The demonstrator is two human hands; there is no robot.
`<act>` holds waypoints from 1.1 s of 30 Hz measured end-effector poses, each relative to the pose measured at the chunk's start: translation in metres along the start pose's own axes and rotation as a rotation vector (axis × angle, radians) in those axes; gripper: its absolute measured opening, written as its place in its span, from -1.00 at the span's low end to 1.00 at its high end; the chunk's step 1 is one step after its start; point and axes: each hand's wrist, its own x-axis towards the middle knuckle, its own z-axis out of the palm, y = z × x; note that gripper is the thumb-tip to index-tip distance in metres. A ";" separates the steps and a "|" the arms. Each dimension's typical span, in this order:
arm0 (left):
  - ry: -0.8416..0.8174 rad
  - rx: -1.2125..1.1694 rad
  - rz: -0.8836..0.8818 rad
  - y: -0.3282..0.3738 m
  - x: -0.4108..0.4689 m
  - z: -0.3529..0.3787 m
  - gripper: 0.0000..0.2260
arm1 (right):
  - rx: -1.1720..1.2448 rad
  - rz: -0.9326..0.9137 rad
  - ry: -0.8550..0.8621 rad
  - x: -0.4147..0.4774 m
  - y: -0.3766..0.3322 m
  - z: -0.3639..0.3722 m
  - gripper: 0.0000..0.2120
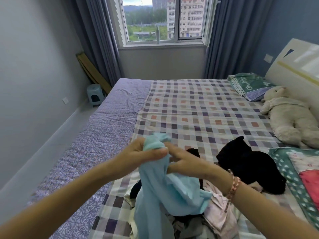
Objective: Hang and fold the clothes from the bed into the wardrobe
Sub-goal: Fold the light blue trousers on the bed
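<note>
Though crumpled, plain pale-blue garment (155, 190)

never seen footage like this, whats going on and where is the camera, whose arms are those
There is no machine here. One camera sits on a person's head and looks forward and down, so the two bare arms are that person's own. The left hand grips a light blue garment, held up over a pile of clothes on the bed. The right hand touches the same garment; whether it pinches it is unclear. A black garment lies beside the pile, a stuffed toy and a pillow near the headboard. No wardrobe is in view.
</note>
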 end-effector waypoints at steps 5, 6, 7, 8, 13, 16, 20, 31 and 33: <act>-0.051 0.221 0.010 -0.011 -0.004 -0.013 -0.76 | -0.340 0.132 -0.137 0.010 0.006 -0.010 -0.89; -0.036 0.266 0.001 -0.014 -0.007 -0.019 -0.74 | -0.438 0.211 -0.099 0.011 0.013 -0.015 -0.87; -0.011 0.306 -0.006 -0.018 -0.009 -0.024 -0.71 | -0.578 0.274 -0.037 0.012 0.020 -0.021 -0.81; 0.019 0.353 0.000 -0.021 -0.011 -0.029 -0.67 | -0.746 0.324 0.027 0.013 0.026 -0.027 -0.75; 0.211 1.419 -0.100 -0.027 -0.018 -0.046 -0.33 | -0.800 0.308 0.490 0.010 0.034 -0.060 -0.80; 0.201 1.570 -0.366 -0.035 -0.014 -0.048 -0.46 | -0.402 0.172 0.694 0.008 0.017 -0.066 -0.76; 0.107 1.417 -0.595 -0.071 -0.001 -0.045 -0.61 | 0.074 -0.024 0.756 0.010 -0.018 -0.064 -0.73; 1.004 0.226 -0.003 -0.072 0.036 -0.093 -0.78 | -0.390 0.103 0.837 0.012 -0.018 -0.125 -0.60; 1.081 0.230 0.125 -0.055 0.039 -0.106 -0.69 | -0.450 0.120 0.832 0.008 -0.017 -0.130 -0.61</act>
